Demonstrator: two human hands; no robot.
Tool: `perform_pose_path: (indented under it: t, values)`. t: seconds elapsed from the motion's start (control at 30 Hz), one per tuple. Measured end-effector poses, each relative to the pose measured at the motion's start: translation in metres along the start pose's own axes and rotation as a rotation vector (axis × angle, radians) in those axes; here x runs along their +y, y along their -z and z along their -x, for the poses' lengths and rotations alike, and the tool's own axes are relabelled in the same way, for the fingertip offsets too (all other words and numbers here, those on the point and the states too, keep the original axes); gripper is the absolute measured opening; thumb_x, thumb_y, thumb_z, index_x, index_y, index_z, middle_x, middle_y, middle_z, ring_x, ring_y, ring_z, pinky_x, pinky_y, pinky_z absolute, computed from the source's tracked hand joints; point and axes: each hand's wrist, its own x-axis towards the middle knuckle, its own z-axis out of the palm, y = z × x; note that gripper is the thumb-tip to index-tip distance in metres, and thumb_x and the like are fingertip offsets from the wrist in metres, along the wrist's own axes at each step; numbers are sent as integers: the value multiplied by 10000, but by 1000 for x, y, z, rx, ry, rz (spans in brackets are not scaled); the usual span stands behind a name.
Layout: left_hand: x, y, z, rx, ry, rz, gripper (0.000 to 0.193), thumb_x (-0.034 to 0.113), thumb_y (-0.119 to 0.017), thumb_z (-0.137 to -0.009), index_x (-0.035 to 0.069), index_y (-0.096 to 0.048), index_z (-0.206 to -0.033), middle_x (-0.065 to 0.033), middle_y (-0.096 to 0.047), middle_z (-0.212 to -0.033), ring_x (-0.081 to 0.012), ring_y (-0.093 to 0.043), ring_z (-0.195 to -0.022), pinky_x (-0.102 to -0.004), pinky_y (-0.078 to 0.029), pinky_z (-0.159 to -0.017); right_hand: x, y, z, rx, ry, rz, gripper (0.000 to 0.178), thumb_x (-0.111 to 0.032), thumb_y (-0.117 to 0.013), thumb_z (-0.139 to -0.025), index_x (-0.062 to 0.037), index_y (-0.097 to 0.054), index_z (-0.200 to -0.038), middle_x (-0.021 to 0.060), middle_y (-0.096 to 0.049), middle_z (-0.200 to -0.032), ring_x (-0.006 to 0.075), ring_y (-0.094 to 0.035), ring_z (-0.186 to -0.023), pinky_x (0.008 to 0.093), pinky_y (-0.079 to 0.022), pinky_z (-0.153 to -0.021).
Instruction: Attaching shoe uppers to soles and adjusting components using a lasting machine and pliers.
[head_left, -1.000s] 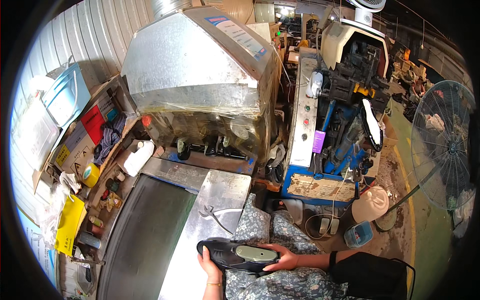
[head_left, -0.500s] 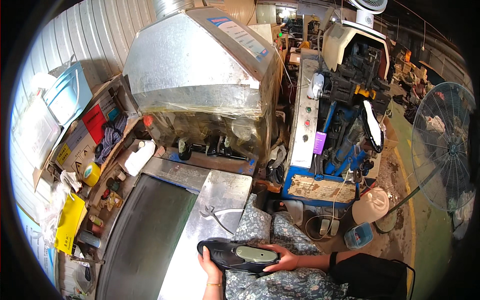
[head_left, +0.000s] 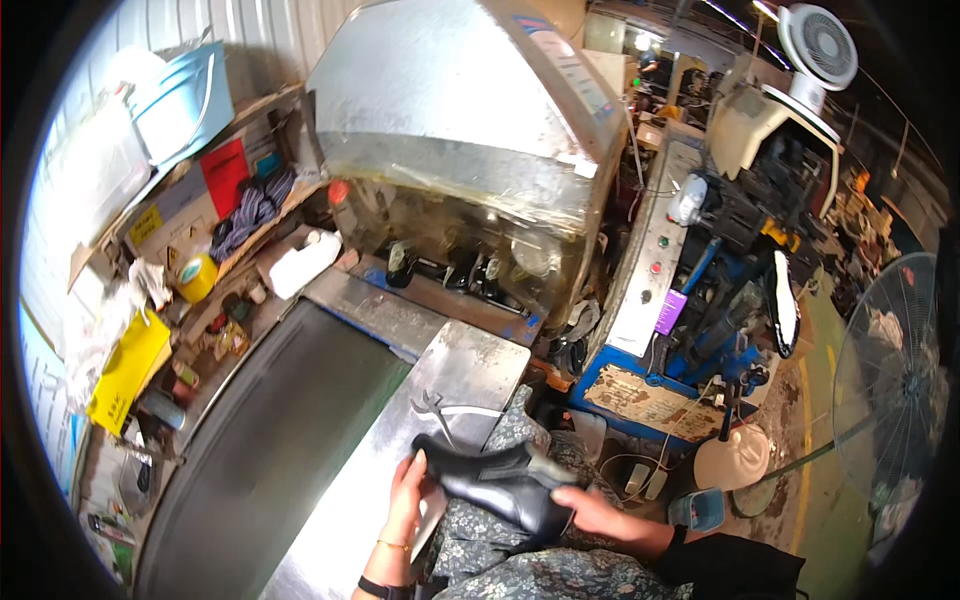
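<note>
A black leather shoe (head_left: 495,483) lies sideways between my two hands, above the floral cloth over my lap (head_left: 560,575). My left hand (head_left: 405,495) is closed around its left end, thumb on top. At its right end my right hand (head_left: 590,508) grips the upper, close to a pale greenish part (head_left: 546,466) at the opening, which is blurred. Just beyond the shoe, a pair of metal pincers (head_left: 428,405) rests on the metal tabletop (head_left: 340,500).
Left of the tabletop runs a dark conveyor belt (head_left: 270,440) leading to a metal-hooded machine (head_left: 450,100). A cluttered shelf (head_left: 215,330) borders it. At right stand a blue-framed machine (head_left: 640,390) with a white sole-like piece (head_left: 785,305), a water jug (head_left: 730,455) and a floor fan (head_left: 895,380).
The shoe has been rolled from opening-side up onto its side, and its glossy upper now faces me. Both hands keep hold of it. The whole view has shifted and tilted.
</note>
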Motion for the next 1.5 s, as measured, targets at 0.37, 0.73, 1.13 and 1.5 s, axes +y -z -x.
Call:
perform_pose_path:
  t: [0.37, 0.73, 1.13, 1.5]
  values:
    - [1, 37, -131, 387, -824, -1475, 546, 313, -574, -844, 16, -517, -1299, -243, -500, -1339, -390, -482, -1215, -485, -344, -1053, -150, -56, -282, 190, 333, 186, 400, -219, -698, -871, -5, -584, -1189, 40, -658, -1035, 145, -625, -883, 292, -505, -781]
    - [-1, 42, -135, 298, -701, -1536, 548, 320, -584, -831, 29, -531, -1292, -225, -516, -1334, -387, -489, -1217, -481, -351, -1057, -7, -195, -288, -810, 414, 863, 353, -175, -670, -919, -24, -604, -1231, 60, -646, -1200, 141, -594, -1087, 304, -480, -926]
    - [-18, 37, -132, 348, -909, -1521, 527, 275, -556, -862, -25, -528, -1295, -276, -472, -1380, -429, -426, -1289, -502, -309, -1093, -216, 130, 5, 369, 627, 1245, 239, -189, -646, -890, -20, -673, -1057, 123, -709, -957, 191, -678, -867, 327, -538, -765]
    - [-87, 32, -77, 381, -671, -820, 468, 110, -616, -798, -76, -553, -1224, -250, -492, -1362, -363, -455, -1278, -419, -344, -1096, -321, 289, 81, 1472, 468, 1373, 896, -317, -797, -594, -196, -455, -1413, 237, -387, -1435, 413, -547, -1143, 465, -474, -945]
